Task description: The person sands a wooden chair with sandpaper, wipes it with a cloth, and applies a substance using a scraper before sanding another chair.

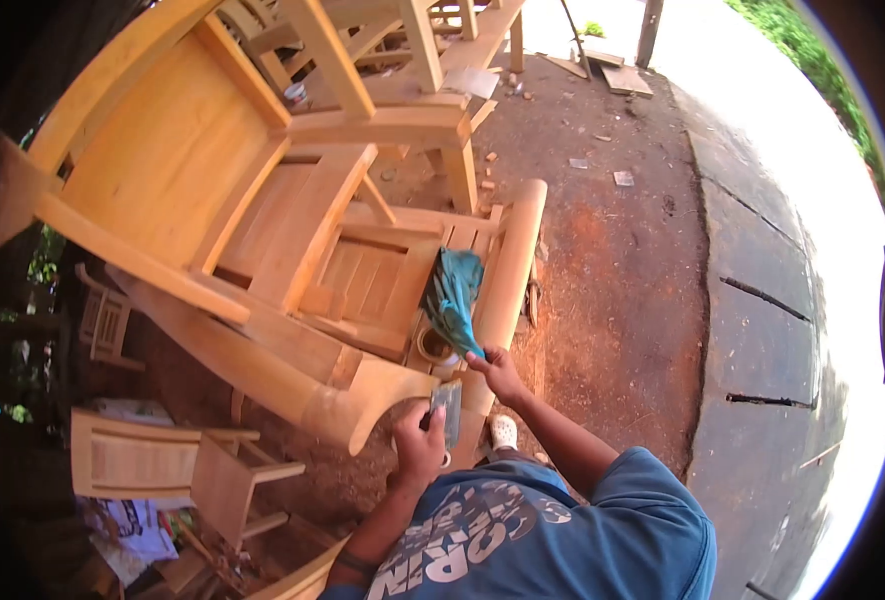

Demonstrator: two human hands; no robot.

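Head view: closed left hand (420, 445) round block (447, 408), set flat by rail (518, 250), likely for even contact; pinched right hand (500, 372), at 1 o'clock from block, on cloth (455, 298) hanging at 12 o'clock; laid chair (173, 160) sideways, seemingly for access.

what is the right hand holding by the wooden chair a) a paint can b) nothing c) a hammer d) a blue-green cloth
d: the right hand grips one end of a blue-green cloth that lies against the wooden chair, while the left hand holds a small grey block.
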